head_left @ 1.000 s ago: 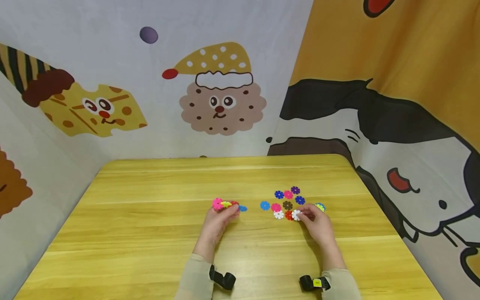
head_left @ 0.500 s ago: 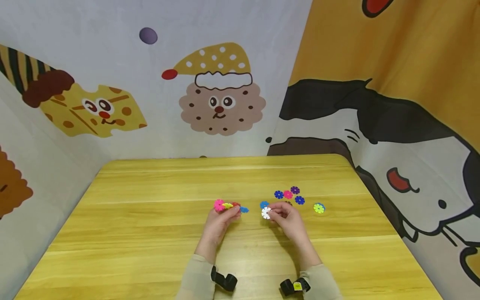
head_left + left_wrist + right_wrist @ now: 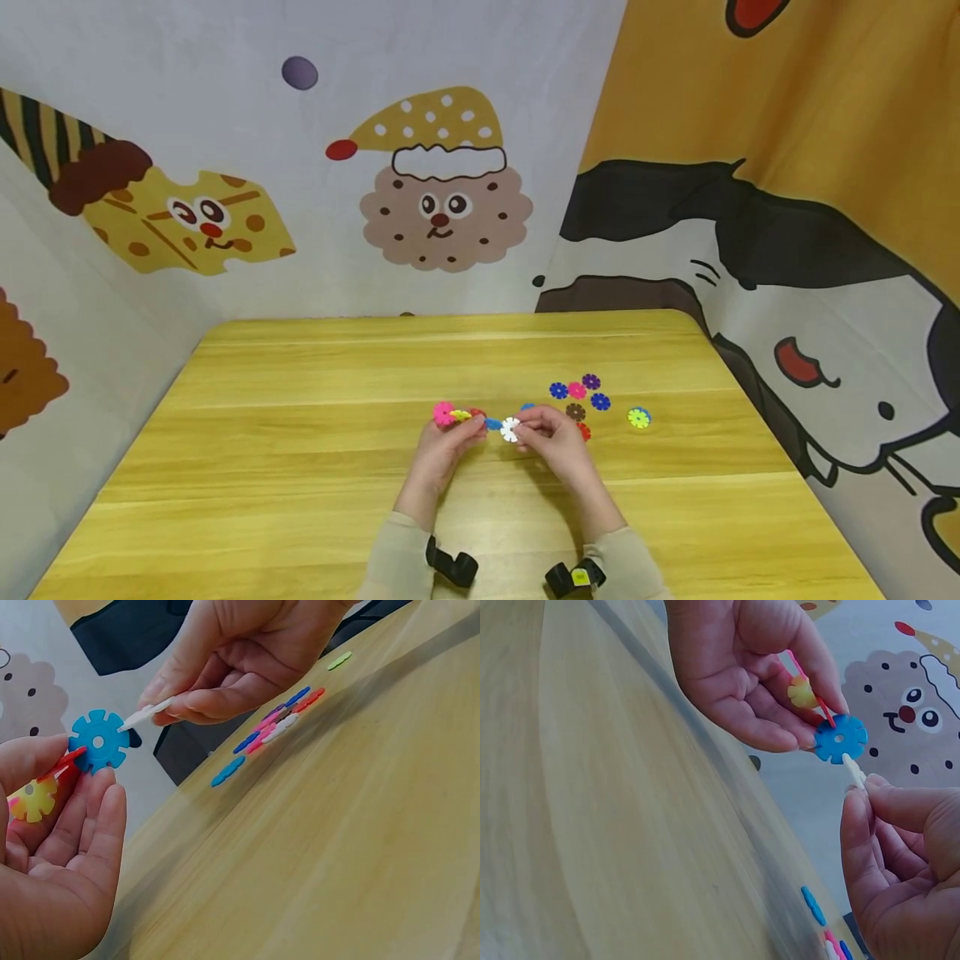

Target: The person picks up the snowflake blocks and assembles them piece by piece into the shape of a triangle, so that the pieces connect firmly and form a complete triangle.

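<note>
My left hand [image 3: 442,450] pinches a chain of slotted plastic discs between thumb and fingers. The chain runs from a pink disc [image 3: 444,413] through a yellow disc [image 3: 34,801] and a red disc [image 3: 63,762] to a blue disc [image 3: 99,741] at its right end. In my right hand [image 3: 558,442], thumb and fingertips pinch a white disc [image 3: 510,429]. Its edge meets the rim of the blue disc at a slot, the two standing crosswise in both wrist views. Both hands are raised over the table.
On the wooden table [image 3: 315,500], loose discs lie right of the hands: brown [image 3: 575,412], purple [image 3: 591,381], pink [image 3: 577,390], red [image 3: 585,432] and several blue ones. A yellow disc [image 3: 639,417] lies over a blue one farther right. A cartoon-printed curtain [image 3: 300,208] hangs behind.
My right hand has picked the white disc up from the loose discs and carried it left to the blue end of the chain. The left hand has shifted slightly right.
</note>
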Tool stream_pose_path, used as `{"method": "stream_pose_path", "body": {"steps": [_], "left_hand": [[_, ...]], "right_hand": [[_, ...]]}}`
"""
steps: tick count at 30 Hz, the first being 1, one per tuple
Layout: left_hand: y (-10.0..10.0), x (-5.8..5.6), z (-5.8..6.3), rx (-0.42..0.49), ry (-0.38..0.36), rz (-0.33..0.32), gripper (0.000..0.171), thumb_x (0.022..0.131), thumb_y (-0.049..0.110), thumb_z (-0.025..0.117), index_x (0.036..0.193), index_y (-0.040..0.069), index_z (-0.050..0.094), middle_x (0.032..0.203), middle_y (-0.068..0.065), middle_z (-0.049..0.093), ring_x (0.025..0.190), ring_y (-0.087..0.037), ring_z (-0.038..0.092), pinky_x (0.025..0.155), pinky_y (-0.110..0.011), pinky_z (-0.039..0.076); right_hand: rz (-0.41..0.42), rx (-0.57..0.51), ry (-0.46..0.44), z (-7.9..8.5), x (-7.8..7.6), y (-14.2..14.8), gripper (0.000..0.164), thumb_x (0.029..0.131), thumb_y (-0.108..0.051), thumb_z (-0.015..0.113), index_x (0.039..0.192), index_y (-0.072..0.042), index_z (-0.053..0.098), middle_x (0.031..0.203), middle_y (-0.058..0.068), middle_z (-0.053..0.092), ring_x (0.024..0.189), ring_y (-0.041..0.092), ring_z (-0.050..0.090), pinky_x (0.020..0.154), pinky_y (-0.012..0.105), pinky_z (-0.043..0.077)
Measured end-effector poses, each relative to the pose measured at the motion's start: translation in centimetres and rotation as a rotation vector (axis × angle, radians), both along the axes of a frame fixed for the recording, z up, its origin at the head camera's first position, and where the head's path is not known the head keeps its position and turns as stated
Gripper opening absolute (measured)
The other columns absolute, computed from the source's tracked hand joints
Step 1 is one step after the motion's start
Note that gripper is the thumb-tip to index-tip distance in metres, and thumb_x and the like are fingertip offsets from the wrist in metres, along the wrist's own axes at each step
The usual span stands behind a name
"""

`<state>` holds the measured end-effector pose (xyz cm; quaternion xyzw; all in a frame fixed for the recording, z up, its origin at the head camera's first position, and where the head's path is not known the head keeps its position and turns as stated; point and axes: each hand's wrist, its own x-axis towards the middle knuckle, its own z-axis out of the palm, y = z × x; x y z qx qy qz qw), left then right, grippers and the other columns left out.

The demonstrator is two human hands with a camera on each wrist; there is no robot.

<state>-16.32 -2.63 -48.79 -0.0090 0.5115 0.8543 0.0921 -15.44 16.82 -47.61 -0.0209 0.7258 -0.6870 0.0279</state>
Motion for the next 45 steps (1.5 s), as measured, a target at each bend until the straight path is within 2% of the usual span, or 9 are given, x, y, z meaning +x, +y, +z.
{"method": "stream_pose_path", "body": {"steps": [15, 24, 29, 34, 38, 45], "left_hand": [[0.3, 0.0, 0.1, 0.003, -0.018, 0.009, 0.014, 0.088, -0.006, 0.068, 0.101, -0.007, 0.064, 0.094, -0.011, 0.069, 0.083, -0.018, 0.068, 0.081, -0.030, 0.057], [0.2, -0.1, 0.0, 0.007, -0.017, 0.009, 0.015, 0.087, -0.005, 0.069, 0.100, -0.004, 0.062, 0.096, -0.011, 0.069, 0.085, -0.019, 0.068, 0.082, -0.030, 0.057], [0.3, -0.2, -0.2, 0.012, -0.024, 0.015, 0.014, 0.087, -0.008, 0.068, 0.101, -0.006, 0.064, 0.093, -0.012, 0.070, 0.083, -0.018, 0.069, 0.081, -0.030, 0.057], [0.3, -0.2, -0.2, 0.000, -0.011, -0.009, 0.017, 0.087, -0.006, 0.069, 0.104, -0.008, 0.065, 0.094, -0.011, 0.070, 0.085, -0.019, 0.069, 0.082, -0.031, 0.057], [0.2, -0.3, -0.1, -0.006, -0.004, -0.037, 0.015, 0.088, -0.005, 0.069, 0.102, -0.006, 0.066, 0.094, -0.010, 0.071, 0.085, -0.019, 0.069, 0.083, -0.031, 0.057], [-0.3, -0.5, 0.2, -0.002, -0.004, -0.055, 0.013, 0.087, -0.008, 0.066, 0.100, -0.004, 0.063, 0.093, -0.009, 0.069, 0.082, -0.017, 0.067, 0.079, -0.029, 0.057]], "right_hand": [[0.017, -0.062, -0.030, 0.0, 0.0, -0.4, 0.020, 0.088, 0.010, 0.066, 0.105, 0.017, 0.059, 0.087, 0.014, 0.068, 0.070, 0.015, 0.065, 0.069, 0.028, 0.059], [-0.046, -0.126, -0.082, -0.1, -0.1, -1.1, 0.018, 0.086, 0.015, 0.064, 0.103, 0.018, 0.058, 0.084, 0.013, 0.065, 0.069, 0.016, 0.065, 0.067, 0.027, 0.059], [-0.068, -0.126, -0.094, 0.0, -0.1, -1.2, 0.017, 0.086, 0.016, 0.064, 0.102, 0.018, 0.059, 0.083, 0.014, 0.065, 0.068, 0.017, 0.064, 0.066, 0.028, 0.059], [-0.069, -0.110, -0.097, 0.1, 0.0, -1.2, 0.015, 0.086, 0.015, 0.065, 0.100, 0.016, 0.060, 0.083, 0.015, 0.064, 0.067, 0.017, 0.064, 0.065, 0.028, 0.059], [-0.045, -0.090, -0.094, 0.1, -0.1, -1.0, 0.015, 0.086, 0.013, 0.066, 0.100, 0.015, 0.060, 0.085, 0.016, 0.064, 0.068, 0.017, 0.064, 0.066, 0.029, 0.059], [0.066, -0.044, -0.091, 0.3, -0.4, -0.4, 0.014, 0.091, 0.006, 0.064, 0.101, 0.015, 0.059, 0.087, 0.013, 0.065, 0.071, 0.017, 0.064, 0.067, 0.028, 0.059]]}}
